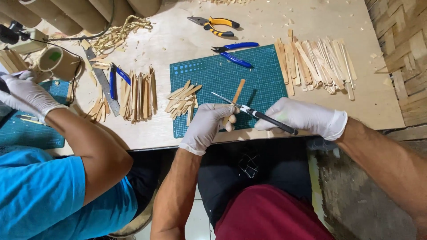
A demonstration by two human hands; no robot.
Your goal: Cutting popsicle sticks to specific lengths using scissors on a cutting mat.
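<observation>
The plywood worktop (178,40) fills most of the view, with cardboard tubes (66,13) lying along its far left corner. A green cutting mat (267,71) lies at the middle of the near edge. A co-worker in a blue shirt (44,195) sits at the left, one white-gloved hand (24,95) raised over a second green mat (26,131) at the near left edge. A fan of long wooden sticks (316,64) rests toward the right edge, just beside the cutting mat. A bundle of shorter sticks (140,95) lies left of the mat, next to a metal ruler (104,82). A small heap of cut stick pieces (182,100) sits on the mat's left part.

The person's right hand (307,118), gloved in white, is closed around the black handle of a craft knife (253,113), its blade pointing left over the mat's near edge. The left hand (209,124), also gloved, pinches a single wooden stick (235,98) that stands tilted on the mat, the blade crossing it. Blue-handled cutters (235,51) lie at the mat's far edge, yellow-handled pliers (215,26) beyond them.
</observation>
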